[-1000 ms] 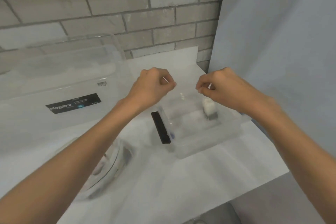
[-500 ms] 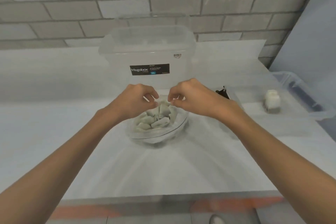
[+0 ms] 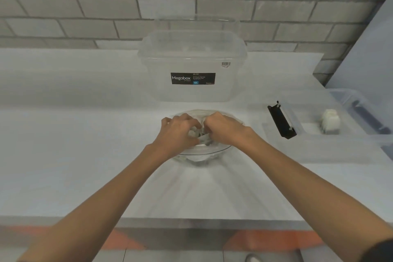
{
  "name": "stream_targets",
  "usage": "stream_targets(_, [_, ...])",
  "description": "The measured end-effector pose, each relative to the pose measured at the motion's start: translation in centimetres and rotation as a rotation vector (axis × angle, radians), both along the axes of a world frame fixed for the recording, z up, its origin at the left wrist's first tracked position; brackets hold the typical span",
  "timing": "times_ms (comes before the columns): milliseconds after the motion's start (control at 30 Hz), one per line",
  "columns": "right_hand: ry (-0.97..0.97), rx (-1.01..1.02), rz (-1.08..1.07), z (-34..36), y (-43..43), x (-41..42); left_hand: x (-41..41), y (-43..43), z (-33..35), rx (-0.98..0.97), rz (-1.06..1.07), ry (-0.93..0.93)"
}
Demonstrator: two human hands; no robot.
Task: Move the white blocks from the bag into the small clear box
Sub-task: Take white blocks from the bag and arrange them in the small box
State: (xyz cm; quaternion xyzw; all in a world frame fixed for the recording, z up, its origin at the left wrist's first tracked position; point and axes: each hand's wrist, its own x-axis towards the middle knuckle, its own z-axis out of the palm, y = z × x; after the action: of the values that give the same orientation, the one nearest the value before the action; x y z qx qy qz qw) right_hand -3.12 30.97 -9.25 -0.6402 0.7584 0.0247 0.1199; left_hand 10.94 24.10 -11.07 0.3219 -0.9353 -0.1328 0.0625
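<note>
White blocks [image 3: 203, 140] in clear rounded bag [image 3: 204, 154]; left hand [image 3: 177, 132], right hand [image 3: 223, 130] curled, seemingly pinching blocks.

Clear plastic bag [image 3: 204, 155]: on the counter, mouth open, sides bulging round. White blocks [image 3: 205, 142] lie loose inside it, mostly hidden. Small clear box [image 3: 319, 147]: at 3 o'clock from the bag, apart from it, open-topped, with a black latch [image 3: 281, 121] at its 9 o'clock end. 1 blurred white stack [image 3: 330, 121] stands upright inside.
</note>
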Motion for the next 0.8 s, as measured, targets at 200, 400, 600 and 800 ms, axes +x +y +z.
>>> stream_targets(200, [-0.098,-0.180,-0.012,2.5,0.6,0.1,0.0,0.3,0.8,0.110,0.005,0.178])
stream_targets(400, [-0.316,-0.383,-0.049,4.6,0.6,-0.5,0.2,0.1,1.4,0.374,0.079,0.442])
stream_targets(600, [-0.350,-0.385,-0.086,4.2,0.6,-0.4,1.2,0.2,1.5,0.973,0.175,0.797])
stream_targets(800, [-0.223,-0.251,-0.120,0.9,-0.7,1.0,1.9,0.1,1.6,1.019,0.277,0.849])
